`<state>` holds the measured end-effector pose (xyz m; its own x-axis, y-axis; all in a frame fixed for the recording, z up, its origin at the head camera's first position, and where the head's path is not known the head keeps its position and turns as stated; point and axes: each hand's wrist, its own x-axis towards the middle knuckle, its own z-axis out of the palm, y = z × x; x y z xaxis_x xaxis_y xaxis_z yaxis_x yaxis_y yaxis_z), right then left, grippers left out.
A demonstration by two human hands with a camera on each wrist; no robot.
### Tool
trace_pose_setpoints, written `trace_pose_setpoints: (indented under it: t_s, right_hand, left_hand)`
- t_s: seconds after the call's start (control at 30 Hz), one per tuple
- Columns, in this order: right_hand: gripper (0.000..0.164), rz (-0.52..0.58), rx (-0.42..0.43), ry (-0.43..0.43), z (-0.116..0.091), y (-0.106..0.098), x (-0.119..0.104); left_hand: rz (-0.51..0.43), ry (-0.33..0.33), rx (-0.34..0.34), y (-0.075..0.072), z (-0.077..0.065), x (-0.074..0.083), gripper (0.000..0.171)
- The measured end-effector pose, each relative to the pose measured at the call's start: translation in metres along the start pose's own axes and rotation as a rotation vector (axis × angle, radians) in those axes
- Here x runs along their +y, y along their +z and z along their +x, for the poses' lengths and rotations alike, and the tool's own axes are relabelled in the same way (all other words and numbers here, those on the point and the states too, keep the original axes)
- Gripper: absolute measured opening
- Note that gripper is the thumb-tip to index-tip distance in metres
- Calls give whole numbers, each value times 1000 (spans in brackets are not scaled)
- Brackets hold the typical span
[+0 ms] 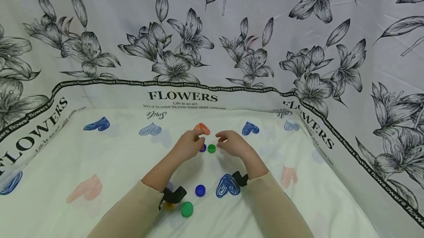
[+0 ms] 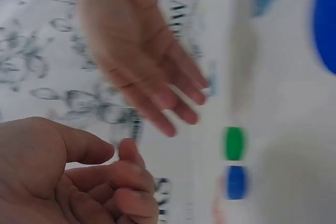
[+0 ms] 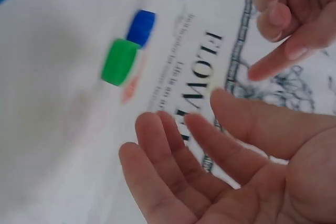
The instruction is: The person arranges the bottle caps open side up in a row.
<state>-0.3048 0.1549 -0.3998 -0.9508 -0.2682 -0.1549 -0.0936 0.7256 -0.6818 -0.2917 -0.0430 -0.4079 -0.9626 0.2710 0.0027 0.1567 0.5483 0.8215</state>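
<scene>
Two bottle caps sit side by side at the centre of the frame, on a white cloth (image 1: pixel 331 197) printed with hearts: a far blue cap (image 1: pixel 204 148), partly hidden by a hand, and a far green cap (image 1: pixel 211 149) to its right. In the left wrist view a thin pale gap shows between them.

The work looks partway along: this pair seems set in place, while three pieces at bottom centre appear left to deal with. These are a near blue cap (image 1: pixel 200 190), a near green cap (image 1: pixel 187 209) below and left of it, and a yellow piece (image 1: pixel 169 206) half covered by a black wrist strap (image 1: pixel 175 195).

The left hand (image 1: pixel 189 145) and right hand (image 1: pixel 230 143) face each other above the pair, apart, one on either side. Both are empty: the left has its index finger reaching out and the others loosely bent, the right its fingers relaxed, gently curved. Both wrist views show the pair clear of the fingertips, beyond either grip.
</scene>
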Motion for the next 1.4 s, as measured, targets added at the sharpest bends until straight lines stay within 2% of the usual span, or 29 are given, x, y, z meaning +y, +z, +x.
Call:
trace_pose_setpoints:
  t_s: [0.1,0.2,0.3,0.37,0.47,0.57,0.67,0.8,0.97,1.1,1.17,1.27,1.33,1.4]
  right_hand:
    - [31,-56,-49,-71,-8,-4,-12]
    - [21,-164,-158,-125,-19,0,-26]
    - [20,-320,-265,-138,-30,13,-39]
    - [24,-412,-317,-146,-35,24,-45]
    - [28,-491,-331,-155,-39,40,-48]
    - [31,-505,-313,-139,-39,49,-47]
    - [31,-481,-306,-121,-39,54,-43]
    - [29,-425,-329,-145,-37,56,-39]
    - [18,-276,-362,-187,-29,47,-36]
    - [10,-104,-315,-196,-22,34,-33]
    - [13,-7,-284,-165,-20,29,-34]
    - [17,104,-235,-101,-16,22,-40]
    - [20,128,-193,-75,-11,19,-47]
    - [23,103,-140,-46,-4,18,-53]
  left_hand:
    - [-9,27,-35,-19,-14,8,32]
    - [68,16,-152,-25,-30,8,21]
    - [234,16,-278,-16,-44,6,20]
    - [348,45,-319,-7,-52,6,19]
    - [455,92,-330,4,-58,9,22]
    - [471,112,-334,9,-60,11,25]
    - [455,107,-362,9,-60,9,26]
    - [448,89,-402,6,-60,7,25]
    - [384,75,-414,-10,-51,4,17]
    - [291,83,-372,-28,-40,0,7]
    - [218,77,-349,-36,-36,-4,4]
    - [117,42,-308,-43,-30,-10,10]
    - [58,13,-256,-45,-25,-14,13]
    - [32,3,-201,-46,-19,-16,15]
